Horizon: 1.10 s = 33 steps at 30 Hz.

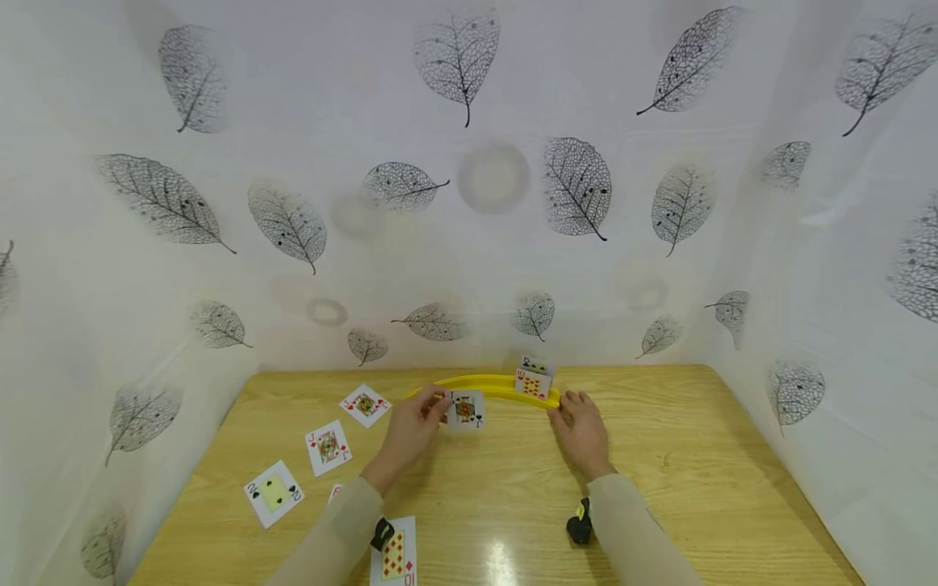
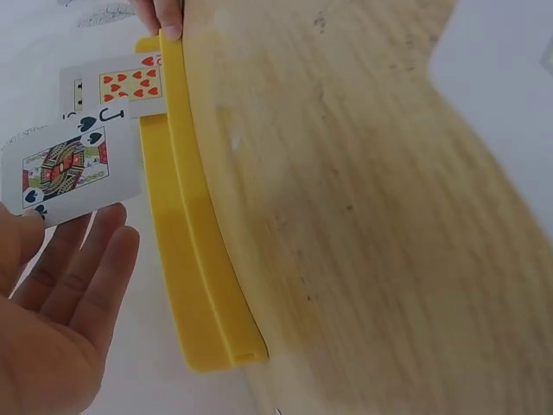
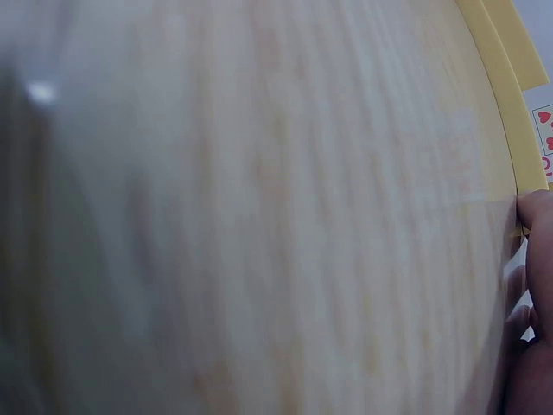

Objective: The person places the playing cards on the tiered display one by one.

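Note:
My left hand [image 1: 412,431] pinches a jack of spades [image 2: 65,169] by its edge, thumb on its face. In the head view the card overlaps the front of a curved yellow card holder [image 2: 177,251]. A ten of hearts [image 1: 532,384] stands in the holder near its right end. Behind it stands another black-suit card [image 1: 537,364], mostly covered. At the holder's right end, my right hand [image 1: 582,435] grips the tip, its thumb [image 3: 531,206] against the front edge; part of this hand falls outside the right wrist view.
On the left of the wooden table [image 1: 681,456] lie a red face card [image 1: 365,405], a jack of diamonds [image 1: 328,452] and a black-suit card [image 1: 273,494]. A ten of diamonds [image 1: 396,557] lies near my left forearm, which partly hides another card. Leaf-patterned cloth [image 1: 498,252] surrounds the table.

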{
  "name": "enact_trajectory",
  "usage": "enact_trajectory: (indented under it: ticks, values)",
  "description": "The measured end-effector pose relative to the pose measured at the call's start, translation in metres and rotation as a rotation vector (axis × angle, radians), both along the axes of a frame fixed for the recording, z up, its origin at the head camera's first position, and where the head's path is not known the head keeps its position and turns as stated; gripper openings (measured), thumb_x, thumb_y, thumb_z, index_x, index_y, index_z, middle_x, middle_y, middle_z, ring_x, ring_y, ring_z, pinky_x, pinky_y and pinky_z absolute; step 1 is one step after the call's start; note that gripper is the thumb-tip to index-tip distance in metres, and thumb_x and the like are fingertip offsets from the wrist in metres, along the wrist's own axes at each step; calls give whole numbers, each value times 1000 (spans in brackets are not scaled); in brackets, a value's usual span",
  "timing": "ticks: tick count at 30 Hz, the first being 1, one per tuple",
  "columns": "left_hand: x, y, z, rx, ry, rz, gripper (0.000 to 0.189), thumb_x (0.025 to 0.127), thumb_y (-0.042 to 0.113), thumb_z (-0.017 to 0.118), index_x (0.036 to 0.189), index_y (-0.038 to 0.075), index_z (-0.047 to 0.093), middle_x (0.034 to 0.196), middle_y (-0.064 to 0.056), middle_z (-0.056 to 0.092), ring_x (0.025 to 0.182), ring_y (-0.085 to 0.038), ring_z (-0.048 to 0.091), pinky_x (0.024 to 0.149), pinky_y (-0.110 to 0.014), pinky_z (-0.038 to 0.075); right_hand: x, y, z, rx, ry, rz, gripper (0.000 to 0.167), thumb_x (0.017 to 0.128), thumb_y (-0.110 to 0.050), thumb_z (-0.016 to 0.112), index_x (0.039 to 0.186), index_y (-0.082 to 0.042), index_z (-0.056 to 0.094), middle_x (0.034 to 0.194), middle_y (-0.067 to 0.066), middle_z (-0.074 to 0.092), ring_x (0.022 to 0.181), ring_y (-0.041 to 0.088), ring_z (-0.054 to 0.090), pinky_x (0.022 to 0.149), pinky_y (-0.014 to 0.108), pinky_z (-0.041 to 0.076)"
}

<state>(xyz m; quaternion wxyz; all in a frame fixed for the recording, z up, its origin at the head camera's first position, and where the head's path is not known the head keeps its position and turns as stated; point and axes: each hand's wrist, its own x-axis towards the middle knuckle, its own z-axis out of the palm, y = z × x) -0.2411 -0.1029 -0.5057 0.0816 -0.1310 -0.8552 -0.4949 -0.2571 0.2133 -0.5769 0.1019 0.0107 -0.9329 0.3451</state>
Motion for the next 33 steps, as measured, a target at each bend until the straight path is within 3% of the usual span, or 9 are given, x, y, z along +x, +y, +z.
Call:
enact_trajectory:
  ticks: [15, 25, 33]
  values:
    - [-33, 23, 9, -44, 100, 67, 19, 106, 22, 65, 117, 10, 75, 108, -12, 80, 88, -23, 75, 69, -28, 59, -1, 1, 0, -28, -21, -10, 56, 107, -33, 62, 147, 6, 56, 159, 25, 49, 156, 46, 32, 126, 64, 29]
    - [-47, 34, 10, -74, 165, 92, 14, 105, 20, 65, 113, 11, 73, 107, -13, 80, 93, -28, 76, 77, -41, 63, -1, -1, 0, -22, -4, -10, 56, 107, -32, 62, 145, 7, 57, 158, 26, 50, 155, 47, 34, 126, 64, 30]
    - [-58, 43, 8, -7, 195, 70, 13, 105, 15, 64, 111, 6, 72, 106, -17, 78, 97, -33, 77, 82, -48, 65, -1, 1, 0, -33, -30, -9, 56, 108, -32, 61, 148, 7, 54, 160, 25, 47, 157, 45, 31, 127, 63, 28]
